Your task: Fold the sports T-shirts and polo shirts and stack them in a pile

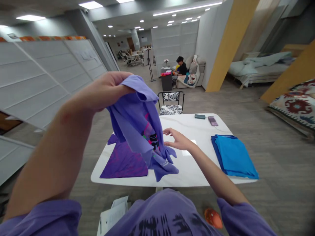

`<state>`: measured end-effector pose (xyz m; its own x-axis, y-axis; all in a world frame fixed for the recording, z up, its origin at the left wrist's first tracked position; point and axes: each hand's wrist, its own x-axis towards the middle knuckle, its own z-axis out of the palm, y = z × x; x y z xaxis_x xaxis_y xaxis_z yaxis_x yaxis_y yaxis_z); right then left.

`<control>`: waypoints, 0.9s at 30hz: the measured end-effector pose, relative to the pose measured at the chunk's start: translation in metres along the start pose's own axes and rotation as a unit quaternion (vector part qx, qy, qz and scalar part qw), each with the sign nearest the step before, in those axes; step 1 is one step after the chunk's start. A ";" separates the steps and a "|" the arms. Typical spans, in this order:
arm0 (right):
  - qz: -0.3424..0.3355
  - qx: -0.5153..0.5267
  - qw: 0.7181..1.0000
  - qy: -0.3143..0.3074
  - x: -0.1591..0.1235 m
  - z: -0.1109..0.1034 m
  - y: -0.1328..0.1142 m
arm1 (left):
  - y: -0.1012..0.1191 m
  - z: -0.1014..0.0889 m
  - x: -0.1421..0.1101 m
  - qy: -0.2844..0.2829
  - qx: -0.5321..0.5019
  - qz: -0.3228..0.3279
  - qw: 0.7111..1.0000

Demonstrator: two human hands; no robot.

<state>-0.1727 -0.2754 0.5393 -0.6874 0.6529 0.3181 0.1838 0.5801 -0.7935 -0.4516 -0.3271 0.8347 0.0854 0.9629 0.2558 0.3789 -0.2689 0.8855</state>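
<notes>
My left hand is raised and closed on a purple T-shirt, gripping it near its upper edge. The shirt hangs in loose folds above the white table, a pink, black and green print showing on its lower part. Beside the hanging cloth is my right hand, its fingers apart and holding nothing. Its fingertips come close to the shirt; whether they touch it I cannot tell. Below and to the left, a darker purple patterned cloth lies flat on the table, partly hidden behind the shirt.
Folded blue cloth lies at the right of the white table. A dark green box-shaped item and a blurred-out object are near the far edge. Beyond stands a chair; farther back, a person sits.
</notes>
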 end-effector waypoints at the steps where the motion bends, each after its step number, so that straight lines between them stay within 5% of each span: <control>1: -0.005 -0.004 1.000 -0.024 0.000 0.000 -0.003 | 0.005 -0.006 -0.002 0.005 0.077 0.003 0.997; 4: -0.023 -0.021 0.996 -0.080 -0.001 0.010 -0.016 | 0.019 -0.020 -0.008 0.070 0.272 0.008 0.960; 8: -0.030 -0.167 0.981 -0.089 -0.012 0.028 -0.026 | 0.024 -0.045 -0.010 0.208 0.359 0.025 0.910; 12: 0.084 -0.294 0.949 -0.075 -0.023 0.013 -0.024 | 0.010 -0.090 -0.011 0.246 0.399 0.088 0.879; 16: 0.146 -0.119 0.982 -0.030 -0.027 -0.035 -0.049 | -0.030 -0.150 0.007 0.284 0.401 0.069 0.868; 20: 0.142 0.092 0.983 0.072 -0.005 -0.052 -0.114 | -0.109 -0.194 0.046 0.255 0.355 0.007 0.899; 23: 0.117 0.129 0.964 0.203 0.043 -0.027 -0.158 | -0.177 -0.186 0.054 0.216 0.368 0.053 0.903; 25: 0.099 0.122 0.954 0.256 0.086 -0.001 -0.178 | -0.216 -0.158 0.036 0.213 0.293 0.127 0.923; 27: 0.085 0.114 0.949 0.280 0.130 0.026 -0.189 | -0.248 -0.120 -0.001 0.126 0.121 0.192 0.966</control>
<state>-0.3149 -0.3123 0.7174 -0.1687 0.9210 0.3511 0.0576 0.3648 -0.9293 -0.6562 -0.2637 0.6617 0.0463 0.7486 0.6614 0.5702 -0.5634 0.5978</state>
